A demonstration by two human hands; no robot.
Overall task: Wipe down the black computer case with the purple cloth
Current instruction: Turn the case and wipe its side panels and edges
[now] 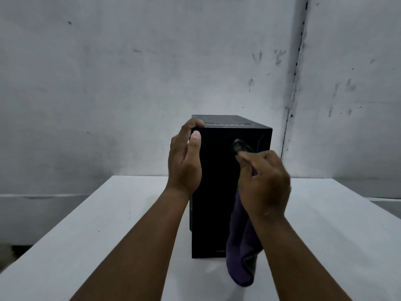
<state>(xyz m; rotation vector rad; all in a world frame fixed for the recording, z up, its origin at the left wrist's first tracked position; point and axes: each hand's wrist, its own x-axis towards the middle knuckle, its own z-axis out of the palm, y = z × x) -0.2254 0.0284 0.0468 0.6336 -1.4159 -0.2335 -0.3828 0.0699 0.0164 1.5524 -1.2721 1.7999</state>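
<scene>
The black computer case [219,187] stands upright on the white table [108,224], its glossy front panel facing me. My left hand [185,161] grips the case's upper left corner, fingers over the top edge and thumb on the front. My right hand [263,183] holds the purple cloth [239,248] in front of the panel's right side. A bunched bit of the cloth sticks out past my fingertips against the upper right of the panel. The rest hangs down below my wrist to the table.
A stained grey wall [130,72] rises behind the table, with a corner seam [297,83] to the right of the case. The table's left edge [54,235] drops off to a dark floor.
</scene>
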